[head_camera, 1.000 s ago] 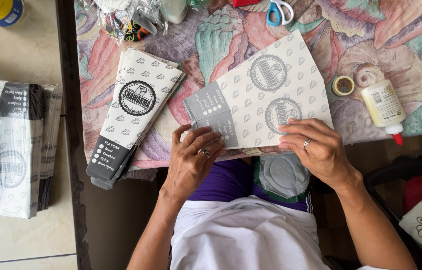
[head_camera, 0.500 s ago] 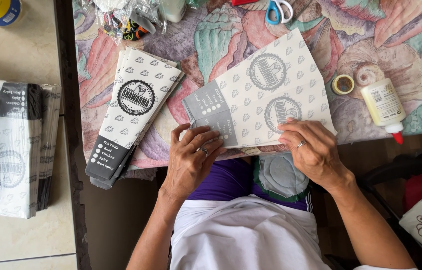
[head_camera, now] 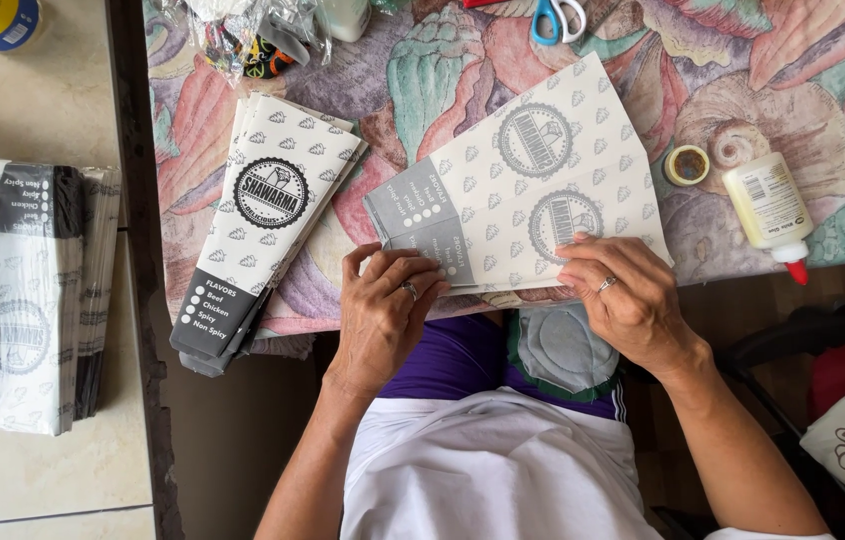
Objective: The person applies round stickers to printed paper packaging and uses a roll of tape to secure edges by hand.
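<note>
**Both hands pressing the near edge of a printed paper sheet**

Change from the earlier frames: very little. The right hand (head_camera: 628,300) has slid slightly inward along the sheet's near edge; the left hand (head_camera: 388,300) and the sheet itself lie as they did.

Landmark: the printed paper sheet (head_camera: 533,190), white with a small repeating grey motif, two round emblems and a dark grey panel at one end. It lies flat and slanted on the flowered tablecloth (head_camera: 743,90), its near edge at the table's edge.

- Left hand: fingers curled and pressed together on the sheet's near left corner, over the grey panel, thumb tucked under. Judged to be holding a fold down.
- Right hand: fingers bunched, fingertips bearing on the sheet's near edge below the lower emblem. The grip looks like creasing rather than lifting, since the paper stays flat.
- Left of the sheet: a stack of finished paper sleeves (head_camera: 263,220), same print, well within reach.
- Right of the sheet: a small tape roll (head_camera: 686,164), and beyond it a glue bottle (head_camera: 768,205) lying on its side, red tip toward the person.
- Beyond the sheet's far end: blue-handled scissors (head_camera: 558,18).
- Far left of the sheet, off the table: more bundled sleeves (head_camera: 18,290) on a pale surface.
</note>
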